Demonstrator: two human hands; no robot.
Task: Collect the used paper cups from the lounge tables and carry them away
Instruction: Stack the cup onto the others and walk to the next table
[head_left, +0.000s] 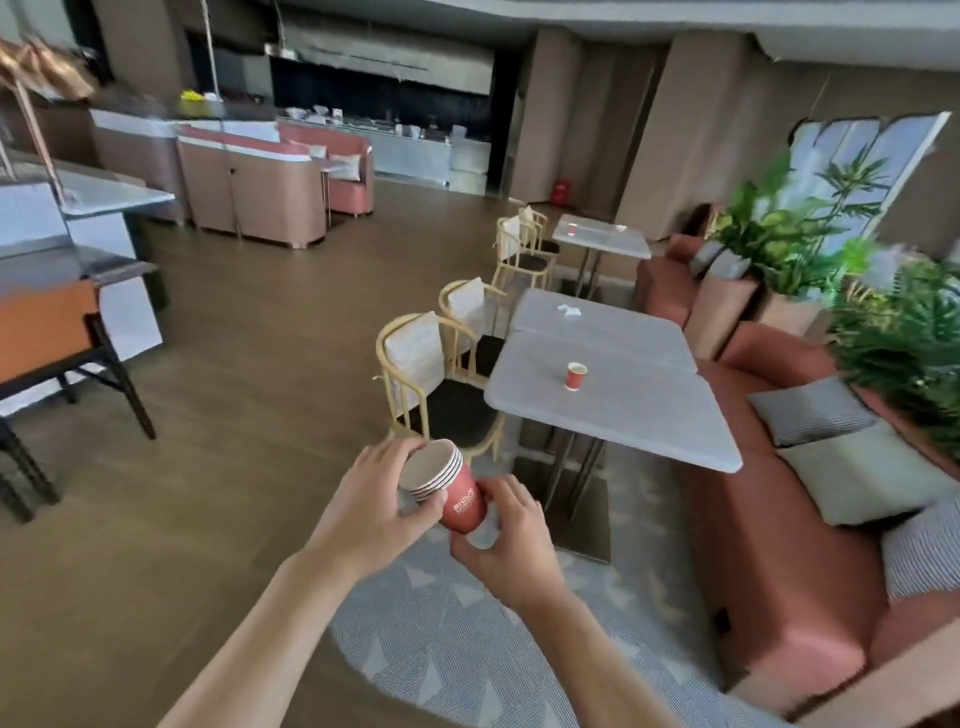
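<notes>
- Left hand (387, 501) pinches the stack (448, 491) at its rim; right hand (506, 540) cups the base.
- Keep the stack level (dregs may spill) and nest the near cup (575, 376) next, then the far cup (572, 229).

You've got a terracotta sofa (779, 587) along your right with striped and grey cushions (852, 467), leafy plants (779, 244) behind it, rattan chairs (415, 374) with white pads opposite, and a patterned grey rug (441, 634) on the wood floor (234, 467).
</notes>
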